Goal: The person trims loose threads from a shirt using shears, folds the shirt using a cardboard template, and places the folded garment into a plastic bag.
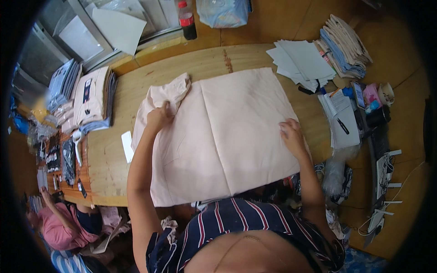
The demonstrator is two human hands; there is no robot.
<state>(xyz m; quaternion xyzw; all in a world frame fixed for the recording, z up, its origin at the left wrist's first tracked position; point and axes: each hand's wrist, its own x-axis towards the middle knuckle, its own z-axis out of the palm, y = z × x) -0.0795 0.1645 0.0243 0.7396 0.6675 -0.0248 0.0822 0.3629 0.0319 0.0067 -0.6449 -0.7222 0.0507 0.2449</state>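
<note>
A pale pink garment (227, 132) lies spread flat on the wooden table (104, 159), its sleeve bunched at the upper left corner (170, 91). My left hand (159, 117) grips the cloth near that bunched sleeve. Near the garment's right edge my right hand (291, 136) presses flat on the fabric, fingers apart.
Stacks of folded clothes (91, 98) sit at the table's left end. White sheets (302, 61) and more folded clothes (346, 45) lie at the right, with a notebook and pen (341, 120). A dark soda bottle (186, 20) stands at the far edge. Another person (59, 227) sits lower left.
</note>
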